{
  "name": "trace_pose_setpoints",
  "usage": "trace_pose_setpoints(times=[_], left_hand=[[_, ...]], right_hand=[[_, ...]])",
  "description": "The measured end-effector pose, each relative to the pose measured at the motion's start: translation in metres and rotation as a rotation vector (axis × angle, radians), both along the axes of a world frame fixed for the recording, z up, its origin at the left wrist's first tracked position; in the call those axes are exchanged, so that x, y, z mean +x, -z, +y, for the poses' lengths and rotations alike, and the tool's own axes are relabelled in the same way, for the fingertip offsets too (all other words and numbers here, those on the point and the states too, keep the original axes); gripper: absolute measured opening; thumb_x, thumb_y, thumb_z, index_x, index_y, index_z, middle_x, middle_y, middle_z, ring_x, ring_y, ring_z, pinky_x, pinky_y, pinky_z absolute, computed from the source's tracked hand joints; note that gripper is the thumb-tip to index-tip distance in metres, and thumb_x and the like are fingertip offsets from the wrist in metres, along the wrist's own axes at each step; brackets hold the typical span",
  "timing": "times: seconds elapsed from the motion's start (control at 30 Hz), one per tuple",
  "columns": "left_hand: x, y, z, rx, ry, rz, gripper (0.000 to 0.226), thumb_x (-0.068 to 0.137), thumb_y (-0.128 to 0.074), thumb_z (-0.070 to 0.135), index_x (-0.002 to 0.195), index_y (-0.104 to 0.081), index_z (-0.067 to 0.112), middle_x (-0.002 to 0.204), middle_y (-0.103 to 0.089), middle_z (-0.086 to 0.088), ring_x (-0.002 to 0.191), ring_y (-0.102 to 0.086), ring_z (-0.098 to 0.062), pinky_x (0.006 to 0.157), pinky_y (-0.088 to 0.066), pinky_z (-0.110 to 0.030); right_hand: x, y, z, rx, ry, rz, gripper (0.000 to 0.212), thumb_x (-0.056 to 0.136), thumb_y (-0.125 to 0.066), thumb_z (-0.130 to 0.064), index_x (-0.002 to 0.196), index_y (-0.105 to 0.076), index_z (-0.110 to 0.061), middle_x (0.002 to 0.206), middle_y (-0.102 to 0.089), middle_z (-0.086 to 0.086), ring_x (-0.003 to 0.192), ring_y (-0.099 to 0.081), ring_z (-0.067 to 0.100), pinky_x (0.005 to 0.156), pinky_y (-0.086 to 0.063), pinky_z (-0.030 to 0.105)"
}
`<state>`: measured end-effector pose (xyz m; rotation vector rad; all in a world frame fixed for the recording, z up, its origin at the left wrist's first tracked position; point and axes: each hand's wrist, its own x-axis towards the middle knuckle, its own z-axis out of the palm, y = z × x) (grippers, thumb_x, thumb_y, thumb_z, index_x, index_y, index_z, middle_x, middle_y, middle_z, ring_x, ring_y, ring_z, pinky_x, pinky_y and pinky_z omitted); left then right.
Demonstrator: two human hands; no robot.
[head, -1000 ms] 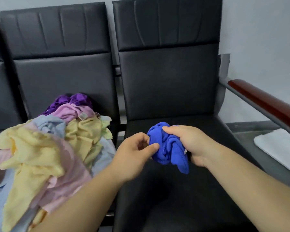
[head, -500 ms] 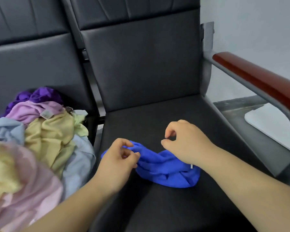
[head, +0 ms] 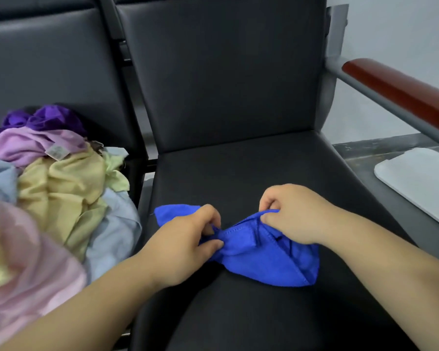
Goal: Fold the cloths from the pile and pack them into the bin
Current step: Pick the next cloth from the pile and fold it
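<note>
A crumpled blue cloth [head: 254, 252] lies on the black seat [head: 251, 173] of the right-hand chair. My left hand [head: 185, 241] pinches a bunched fold at the cloth's middle, and one blue corner sticks out to the left behind it. My right hand [head: 294, 214] pinches the cloth's upper edge and covers part of its right side. On the neighbouring seat to the left sits the pile of cloths [head: 51, 188] in yellow, pink, light blue, lilac and purple.
A wooden armrest [head: 401, 92] on a grey metal frame runs along the right of the chair. Below it, at the right edge, lies a white flat object [head: 418, 183] on the grey floor. The chair backs stand close behind the seats.
The blue cloth went from being held bunched in the air to lying on the seat. Both hands now pinch it farther apart, and the view has tilted down and right.
</note>
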<state>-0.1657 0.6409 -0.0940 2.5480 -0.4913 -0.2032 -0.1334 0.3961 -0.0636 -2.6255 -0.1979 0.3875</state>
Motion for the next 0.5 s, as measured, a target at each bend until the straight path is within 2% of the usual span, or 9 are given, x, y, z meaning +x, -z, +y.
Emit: trace_pose_setpoints(times=[0.1, 0.2, 0.27, 0.4, 0.5], left_hand=[[-0.004, 0.0, 0.002, 0.014, 0.014, -0.049, 0.016, 0.091, -0.067, 0.03, 0.094, -0.052, 0.033, 0.082, -0.061, 0.017, 0.074, -0.057, -0.004, 0.067, -0.046, -0.022], [-0.005, 0.001, 0.001, 0.007, -0.03, -0.065, 0.01, 0.09, -0.067, 0.03, 0.09, -0.057, 0.032, 0.079, -0.061, 0.02, 0.076, -0.057, -0.001, 0.067, -0.046, -0.019], [-0.006, 0.001, -0.001, -0.022, -0.075, -0.06, 0.009, 0.09, -0.068, 0.029, 0.087, -0.061, 0.032, 0.077, -0.062, 0.026, 0.072, -0.057, 0.002, 0.062, -0.041, -0.014], [-0.009, 0.0, -0.005, -0.086, -0.163, -0.042, 0.013, 0.09, -0.071, 0.029, 0.08, -0.064, 0.032, 0.072, -0.062, 0.03, 0.063, -0.058, 0.001, 0.058, -0.041, -0.015], [-0.011, -0.001, -0.006, -0.121, -0.183, -0.028, 0.012, 0.09, -0.071, 0.028, 0.08, -0.065, 0.031, 0.075, -0.066, 0.023, 0.066, -0.061, -0.003, 0.061, -0.049, -0.022]], right_hand=[[-0.002, -0.002, 0.005, -0.014, 0.027, -0.151, 0.009, 0.092, -0.067, -0.025, 0.088, -0.062, -0.031, 0.092, -0.06, -0.012, 0.085, -0.06, 0.009, 0.079, -0.056, 0.034], [-0.01, -0.011, 0.01, 0.043, -0.005, -0.083, 0.011, 0.085, -0.068, -0.021, 0.079, -0.064, -0.03, 0.082, -0.066, -0.012, 0.077, -0.063, 0.007, 0.072, -0.056, 0.029], [-0.016, -0.012, 0.012, 0.045, -0.074, -0.028, 0.009, 0.083, -0.071, -0.028, 0.084, -0.065, -0.035, 0.09, -0.066, -0.016, 0.082, -0.063, 0.002, 0.074, -0.054, 0.024], [-0.024, -0.007, 0.017, 0.03, -0.177, 0.053, 0.03, 0.081, -0.076, -0.048, 0.107, -0.064, -0.042, 0.108, -0.057, -0.018, 0.094, -0.057, 0.001, 0.084, -0.052, 0.026], [-0.023, -0.002, 0.023, -0.016, -0.177, -0.011, 0.018, 0.086, -0.074, -0.048, 0.1, -0.068, -0.039, 0.102, -0.057, -0.015, 0.089, -0.057, 0.005, 0.081, -0.053, 0.029]])
